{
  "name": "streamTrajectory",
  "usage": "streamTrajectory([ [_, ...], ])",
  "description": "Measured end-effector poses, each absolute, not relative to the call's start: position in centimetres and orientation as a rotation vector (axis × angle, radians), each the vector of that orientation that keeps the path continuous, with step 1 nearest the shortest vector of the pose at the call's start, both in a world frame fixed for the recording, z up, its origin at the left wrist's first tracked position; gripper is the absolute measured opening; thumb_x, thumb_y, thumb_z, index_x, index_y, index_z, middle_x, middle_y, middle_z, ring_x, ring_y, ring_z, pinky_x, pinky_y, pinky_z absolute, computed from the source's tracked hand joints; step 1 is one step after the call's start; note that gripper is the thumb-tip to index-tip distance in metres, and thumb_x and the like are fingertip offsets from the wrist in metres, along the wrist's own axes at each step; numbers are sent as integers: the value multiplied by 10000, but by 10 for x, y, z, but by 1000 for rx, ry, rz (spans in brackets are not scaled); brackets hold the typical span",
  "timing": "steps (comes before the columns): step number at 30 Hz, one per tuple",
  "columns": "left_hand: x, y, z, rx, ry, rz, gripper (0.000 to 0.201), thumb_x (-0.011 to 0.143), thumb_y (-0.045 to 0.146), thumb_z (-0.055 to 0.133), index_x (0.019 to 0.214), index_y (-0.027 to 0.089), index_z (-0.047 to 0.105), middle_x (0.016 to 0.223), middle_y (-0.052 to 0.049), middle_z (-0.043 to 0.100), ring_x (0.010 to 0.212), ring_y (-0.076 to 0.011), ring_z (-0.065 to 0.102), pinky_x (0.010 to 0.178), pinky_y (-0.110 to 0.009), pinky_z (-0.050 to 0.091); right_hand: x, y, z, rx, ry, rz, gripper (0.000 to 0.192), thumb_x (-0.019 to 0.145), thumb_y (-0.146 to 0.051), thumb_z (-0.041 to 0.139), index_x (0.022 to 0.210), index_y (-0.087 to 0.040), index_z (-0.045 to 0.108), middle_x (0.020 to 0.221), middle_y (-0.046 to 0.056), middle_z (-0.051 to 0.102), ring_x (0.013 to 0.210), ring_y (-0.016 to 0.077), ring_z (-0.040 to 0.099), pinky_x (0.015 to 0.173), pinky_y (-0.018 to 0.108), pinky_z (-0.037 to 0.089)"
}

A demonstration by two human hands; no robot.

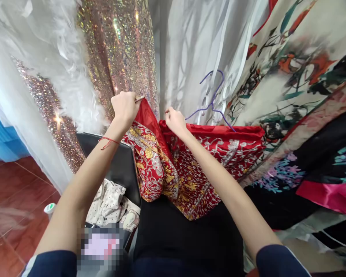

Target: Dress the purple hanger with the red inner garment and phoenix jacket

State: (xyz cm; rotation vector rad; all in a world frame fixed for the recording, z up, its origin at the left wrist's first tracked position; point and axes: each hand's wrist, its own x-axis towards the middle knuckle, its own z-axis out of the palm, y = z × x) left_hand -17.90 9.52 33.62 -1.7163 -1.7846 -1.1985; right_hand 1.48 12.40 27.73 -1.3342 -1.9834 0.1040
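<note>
My left hand (125,107) is clamped on a raised corner of the red embroidered cloth (196,173), with a thin, pale thing at the fingertips that I cannot make out; my right hand (175,121) is curled tight on its plain red border, just to the right. The cloth hangs between and below both hands, its near folds down over the black fabric (190,242) at my lap. If I pulled my hands apart hard, the metallic stitching could strain or the pinched edge slip free. Right of my hand, the purple hanger (212,104) meets the border; I cannot tell whether it is hooked in, so a tug could tip it or snag threads. To the left, the black panel (121,165) stands close enough to catch a loose fold. Farther off, the sequined fabric (127,50) could scratch or catch the embroidery if they rubbed together.
</note>
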Motion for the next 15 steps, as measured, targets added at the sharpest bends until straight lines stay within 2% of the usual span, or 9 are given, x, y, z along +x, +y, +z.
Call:
streamTrajectory([
  [2, -194, 109, 336, -1640, -1853, -1130, 198, 793, 304, 689, 641, 204, 608, 731, -134, 634, 958, -338, 613, 846, -499, 384, 17, 120, 279, -1341, -2007, 107, 231, 933, -201, 501, 1064, -159, 687, 943, 126, 733, 929, 276, 668, 846, 384, 485],
  [4, -208, 121, 337, -1584, -1879, -1098, 271, 798, 347, 686, 591, 208, 579, 676, -115, 615, 961, -324, 612, 824, -485, 371, 20, 114, 282, -1299, -2129, 188, 146, 872, -292, 642, 926, -174, 710, 891, 97, 730, 882, 253, 669, 817, 364, 492],
  [6, -216, 129, 339, -1566, -1877, -1089, 343, 826, 427, 656, 579, 202, 579, 622, -90, 588, 986, -297, 616, 804, -452, 360, 22, 108, 286, -1248, -2280, 315, 296, 765, -431, 771, 889, -170, 707, 889, 92, 729, 858, 242, 673, 785, 349, 506],
  [9, -202, 131, 342, -1554, -1884, -1048, 307, 848, 411, 621, 647, 180, 644, 635, -86, 612, 939, -279, 651, 747, -406, 359, 20, 105, 289, -1262, -2356, 416, 733, 596, -600, 844, 1119, -120, 655, 1068, 179, 722, 948, 298, 687, 778, 375, 533],
  [11, -178, 127, 341, -1599, -1841, -1051, 239, 826, 385, 645, 688, 192, 677, 659, -96, 654, 841, -284, 666, 696, -383, 372, 17, 109, 288, -1305, -2280, 425, 956, 580, -595, 850, 1308, -65, 529, 1175, 253, 688, 1041, 345, 683, 814, 397, 544],
  [13, -150, 119, 336, -1747, -1724, -1057, 283, 827, 445, 656, 675, 208, 678, 653, -92, 674, 762, -274, 662, 661, -362, 381, 14, 117, 286, -1269, -2169, 426, 984, 647, -491, 836, 1416, -54, 404, 1206, 257, 683, 1094, 351, 680, 856, 401, 546],
  [15, -126, 110, 329, -1873, -1639, -1019, 306, 858, 461, 633, 686, 213, 680, 680, -90, 693, 723, -260, 658, 643, -347, 380, 15, 126, 285, -1197, -2053, 431, 835, 724, -365, 782, 1422, -111, 401, 1180, 197, 711, 1059, 326, 702, 857, 401, 553],
])
